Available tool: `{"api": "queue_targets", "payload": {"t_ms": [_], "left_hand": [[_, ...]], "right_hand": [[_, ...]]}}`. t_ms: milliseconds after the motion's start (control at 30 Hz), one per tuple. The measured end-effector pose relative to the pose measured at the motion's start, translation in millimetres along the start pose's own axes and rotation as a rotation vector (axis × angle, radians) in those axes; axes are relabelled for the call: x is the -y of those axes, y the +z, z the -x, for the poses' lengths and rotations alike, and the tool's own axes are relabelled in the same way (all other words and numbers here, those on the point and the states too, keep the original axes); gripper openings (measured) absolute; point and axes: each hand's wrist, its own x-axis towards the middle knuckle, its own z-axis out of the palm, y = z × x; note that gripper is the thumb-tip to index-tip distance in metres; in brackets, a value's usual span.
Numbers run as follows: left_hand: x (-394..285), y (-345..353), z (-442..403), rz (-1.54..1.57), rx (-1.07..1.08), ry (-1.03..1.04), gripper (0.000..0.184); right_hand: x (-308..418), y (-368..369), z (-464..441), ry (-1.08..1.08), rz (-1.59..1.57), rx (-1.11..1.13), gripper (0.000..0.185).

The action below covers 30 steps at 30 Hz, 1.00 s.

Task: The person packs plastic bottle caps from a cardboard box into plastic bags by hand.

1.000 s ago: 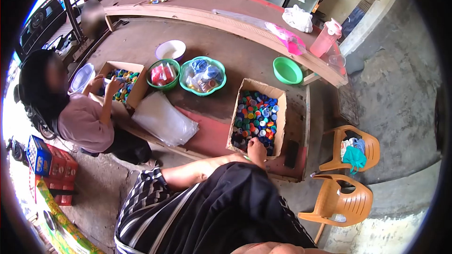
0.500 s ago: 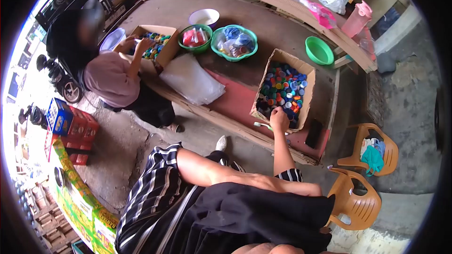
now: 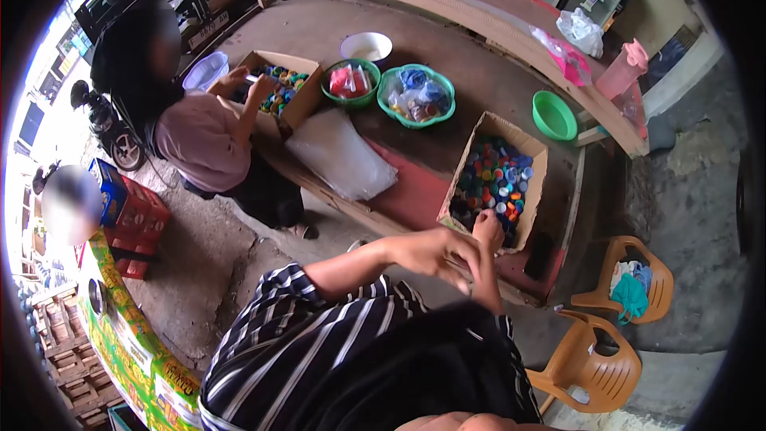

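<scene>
My right hand (image 3: 487,231) is at the near edge of a cardboard box (image 3: 538,183). Its fingers are curled together, and whatever they hold, if anything, is hidden. Inside the box lie many coloured bottle caps (image 3: 503,175), mostly blue, with red, green, white and orange ones. My left hand (image 3: 435,255) reaches across from the left, palm down, its fingers apart and loosely bent. These fingers overlap my right forearm; I cannot tell whether they touch it. A dark flat object (image 3: 541,255) lies beside the box, to the right of my right hand.
Across the table, a person (image 3: 203,136) handles something small over another box of caps (image 3: 307,100). Between us lie clear plastic sheets (image 3: 343,152), a turquoise basket (image 3: 415,96) and a green bowl (image 3: 554,116). Orange chairs (image 3: 594,363) stand at the right. Another person (image 3: 72,203) appears at far left.
My left hand has moved up and forward from beside my right elbow to over the forearm. The white-and-green stick at my right hand no longer shows. The view has shifted slightly.
</scene>
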Motion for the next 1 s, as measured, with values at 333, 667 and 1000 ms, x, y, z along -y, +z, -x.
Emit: {"api": "queue_targets", "payload": {"t_ms": [333, 667, 1000], "left_hand": [[241.9, -138.8, 203.6, -0.930, -0.806, -0.806, 0.039], [281.2, -168.7, 229.8, -0.955, -0.594, -0.752, 0.012], [208.3, -194.2, 172.2, -0.857, -0.832, -0.520, 0.012]], "right_hand": [[9.9, -5.5, 2.7, 0.206, 0.030, 0.009, 0.017], [3.9, 7.7, 1.5, 0.304, 0.082, -0.056, 0.017], [13.3, -0.2, 2.5, 0.263, -0.025, -0.077, 0.017]]}}
